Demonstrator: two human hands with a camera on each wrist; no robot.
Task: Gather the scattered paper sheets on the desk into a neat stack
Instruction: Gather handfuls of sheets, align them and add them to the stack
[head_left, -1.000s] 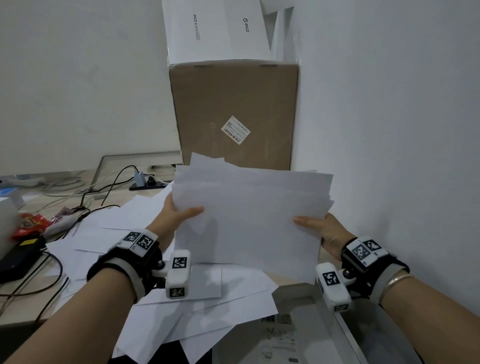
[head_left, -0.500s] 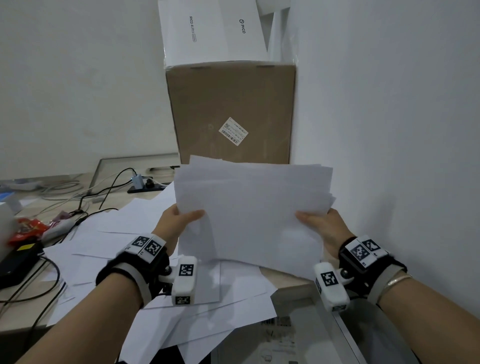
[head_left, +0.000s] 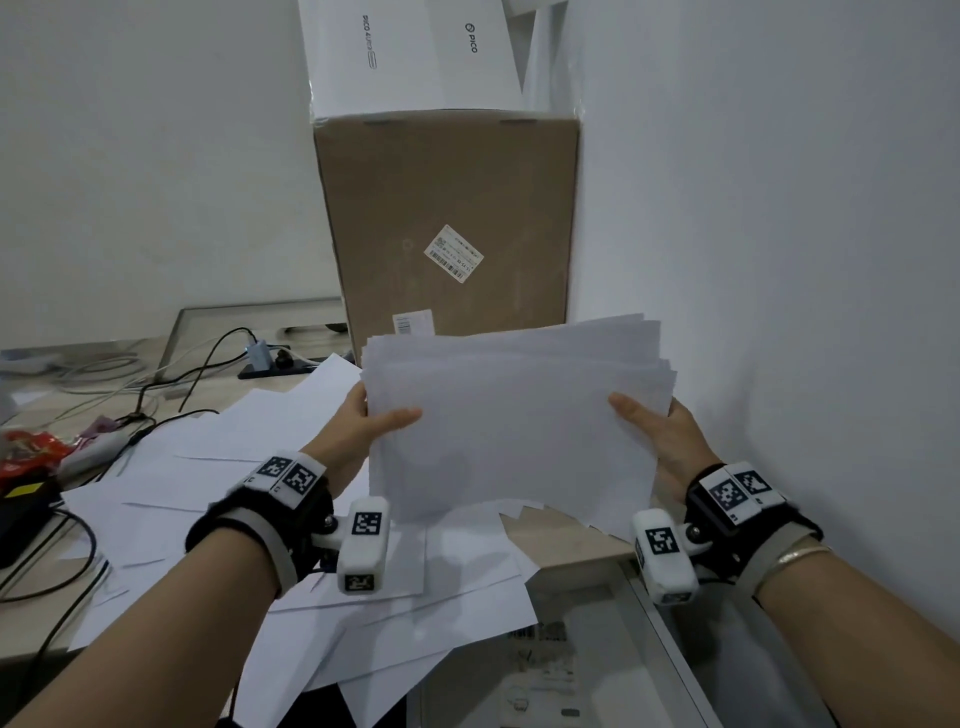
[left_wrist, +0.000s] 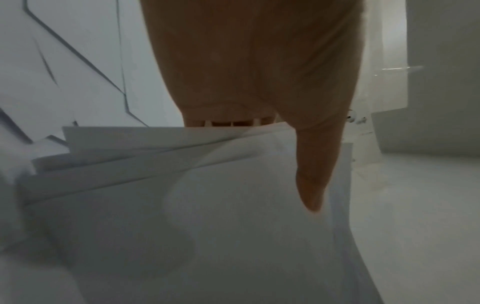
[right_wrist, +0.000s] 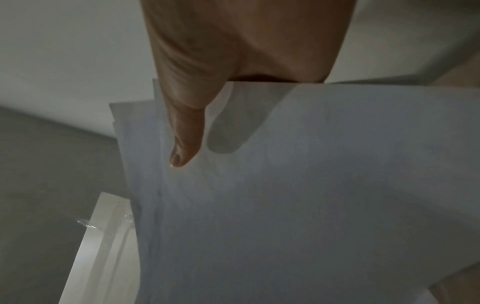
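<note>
Your left hand (head_left: 358, 423) and right hand (head_left: 657, 431) pinch the paper bundle (head_left: 511, 421) above the worktop (head_left: 566, 535); its edges look squarer than a second ago, yet loose sheets (head_left: 218, 499) remain below.

Landmark: a tall cardboard box (head_left: 447, 228) is set in the corner.
Walls: plain white walls (head_left: 769, 208) are seen left and right of it.
Above: a white carton (head_left: 410, 52) is stacked.
Left: cables (head_left: 156, 379) are spread over the desk (head_left: 270, 384).
</note>
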